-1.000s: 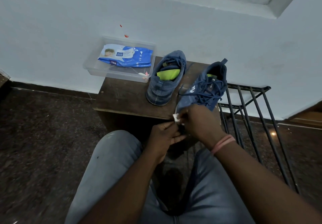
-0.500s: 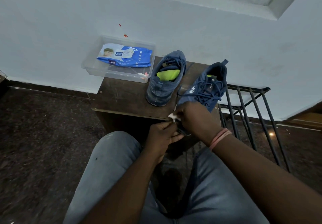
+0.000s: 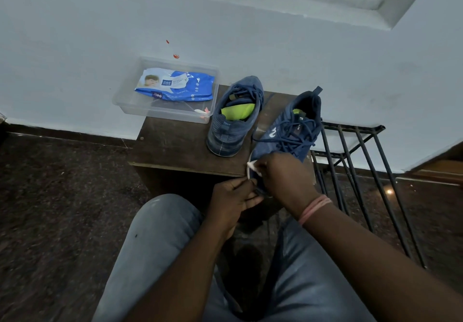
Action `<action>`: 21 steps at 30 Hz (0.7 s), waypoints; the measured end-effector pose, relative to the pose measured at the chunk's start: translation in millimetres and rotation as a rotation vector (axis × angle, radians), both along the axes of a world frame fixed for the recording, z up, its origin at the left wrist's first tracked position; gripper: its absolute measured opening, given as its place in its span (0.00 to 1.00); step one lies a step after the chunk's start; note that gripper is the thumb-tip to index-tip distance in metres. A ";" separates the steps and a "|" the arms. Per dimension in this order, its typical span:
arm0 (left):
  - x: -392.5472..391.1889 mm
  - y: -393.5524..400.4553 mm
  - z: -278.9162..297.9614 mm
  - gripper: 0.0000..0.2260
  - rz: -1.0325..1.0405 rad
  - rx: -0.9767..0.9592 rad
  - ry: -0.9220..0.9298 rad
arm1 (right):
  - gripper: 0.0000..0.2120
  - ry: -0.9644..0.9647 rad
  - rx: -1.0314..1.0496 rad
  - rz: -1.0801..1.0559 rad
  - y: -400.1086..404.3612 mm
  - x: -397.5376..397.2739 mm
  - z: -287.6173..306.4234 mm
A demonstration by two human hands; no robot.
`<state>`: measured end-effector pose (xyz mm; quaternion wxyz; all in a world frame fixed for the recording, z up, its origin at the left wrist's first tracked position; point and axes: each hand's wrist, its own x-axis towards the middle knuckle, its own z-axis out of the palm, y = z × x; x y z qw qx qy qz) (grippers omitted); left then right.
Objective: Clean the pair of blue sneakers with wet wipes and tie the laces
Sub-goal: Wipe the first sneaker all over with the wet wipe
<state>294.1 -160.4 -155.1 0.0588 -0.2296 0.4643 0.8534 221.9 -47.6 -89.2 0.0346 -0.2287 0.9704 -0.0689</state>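
The right-hand blue sneaker (image 3: 288, 131) lies on the near right corner of the dark wooden tabletop (image 3: 175, 146), its toe over the front edge, its laces (image 3: 290, 134) loose and untied; the right hand (image 3: 283, 179) covers the toe with fingers curled round a small white wet wipe (image 3: 251, 166) pressed to the toe's left side; the left hand (image 3: 233, 199) sits just below the toe, fingers bent and pinching at the toe's underside, though what exactly it grips is too dark to tell; a pink band (image 3: 314, 209) circles the right wrist. The second blue sneaker (image 3: 233, 121) stands just left of the first, heel toward the person, a yellow-green insole (image 3: 238, 112) showing inside. Behind it to the left a clear plastic box (image 3: 130, 101) overhangs the tabletop's far left corner and holds a blue pack of wipes (image 3: 175, 86). A black metal rack (image 3: 363, 171) stands to the right of the tabletop.
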 end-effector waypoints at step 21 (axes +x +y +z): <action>0.3 0.5 2.3 0.06 0.054 -0.018 -0.049 | 0.04 0.148 -0.018 -0.123 3.1 10.1 -17.7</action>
